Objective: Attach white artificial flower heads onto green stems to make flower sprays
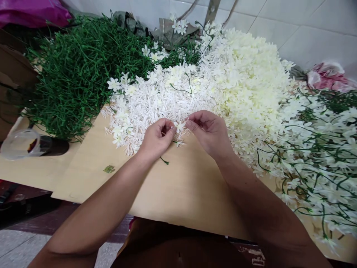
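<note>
A small white artificial flower (179, 127) is between my two hands, its petals facing up. My left hand (158, 137) pinches at its left side, thumb against curled fingers. From the right, my right hand (209, 131) has thumb and forefinger closed at the flower's petals. A green plastic stem (165, 161) shows just below my left wrist; whether it joins what the left hand holds is hidden. Right behind the hands lies a pile of thin white stamen-like pieces (156, 106), with several white blossoms on it.
Green plastic stems (83, 63) are heaped at the left back. Pale cream petals (248, 78) pile up at the right back. Stemmed flowers (320, 156) cover the right side. A clear plastic cup (21, 144) lies at the left on the cardboard-topped table (184, 193).
</note>
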`<state>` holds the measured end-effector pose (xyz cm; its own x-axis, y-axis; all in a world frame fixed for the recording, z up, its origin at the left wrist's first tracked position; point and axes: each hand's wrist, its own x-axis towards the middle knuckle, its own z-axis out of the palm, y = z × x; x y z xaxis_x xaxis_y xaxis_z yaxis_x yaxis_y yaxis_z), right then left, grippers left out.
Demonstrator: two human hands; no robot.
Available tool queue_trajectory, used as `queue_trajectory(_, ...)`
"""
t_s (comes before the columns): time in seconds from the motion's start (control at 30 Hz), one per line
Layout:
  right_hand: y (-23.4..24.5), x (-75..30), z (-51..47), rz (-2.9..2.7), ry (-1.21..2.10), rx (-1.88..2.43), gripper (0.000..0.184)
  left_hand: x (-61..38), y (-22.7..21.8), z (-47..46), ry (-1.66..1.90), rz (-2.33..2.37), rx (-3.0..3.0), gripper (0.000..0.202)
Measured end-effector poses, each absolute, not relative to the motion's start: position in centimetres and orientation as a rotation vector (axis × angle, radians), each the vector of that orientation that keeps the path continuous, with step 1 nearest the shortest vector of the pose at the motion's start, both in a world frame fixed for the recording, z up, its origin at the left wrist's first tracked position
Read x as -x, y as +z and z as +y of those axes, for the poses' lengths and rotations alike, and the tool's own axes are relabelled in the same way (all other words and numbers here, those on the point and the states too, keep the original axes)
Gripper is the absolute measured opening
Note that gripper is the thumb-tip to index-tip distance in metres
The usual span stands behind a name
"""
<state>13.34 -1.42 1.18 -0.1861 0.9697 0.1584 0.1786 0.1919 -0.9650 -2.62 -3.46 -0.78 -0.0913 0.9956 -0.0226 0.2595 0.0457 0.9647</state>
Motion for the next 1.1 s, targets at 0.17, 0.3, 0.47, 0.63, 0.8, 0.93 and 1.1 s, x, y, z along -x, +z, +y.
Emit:
queue_trajectory(0.17,0.2,-13.1,-1.4,-1.651,1.014,1.136,0.005,2.6,-0.8,-3.6,1.104,1.458,-1.333,0.008)
queue_trajectory(0.3,-0.6,-13.1,-1.3,-1.762,0.805,1.101,0.003,2.6,-0.9,-3.7,1.094,1.433,-1.341,0.007)
queue_trajectory(0.47,-1.4,-12.9,-1.4,-1.724,0.861,1.08,0.003,2.5,-1.0,-3.8,1.101,1.373,-1.369,0.007)
queue_trajectory(0.63,-2.0,-12.5,-1.8,-1.69,0.905,1.082,0.005,2.6,-1.3,-3.7,1.111,1.321,-1.393,0.009)
queue_trajectory(0.8,-1.9,-12.6,-1.8,-1.624,1.063,1.069,0.008,2.7,-1.3,-3.7,1.118,1.286,-1.4,0.012)
queue_trajectory(0.93,-1.7,-13.1,-1.2,-1.56,1.171,1.033,0.019,2.8,-0.7,-3.8,1.127,1.208,-1.287,0.015)
queue_trajectory(1.1,-1.9,-13.1,-0.7,-1.369,1.385,0.987,0.036,2.8,-0.5,-3.7,1.176,1.208,-1.218,0.012)
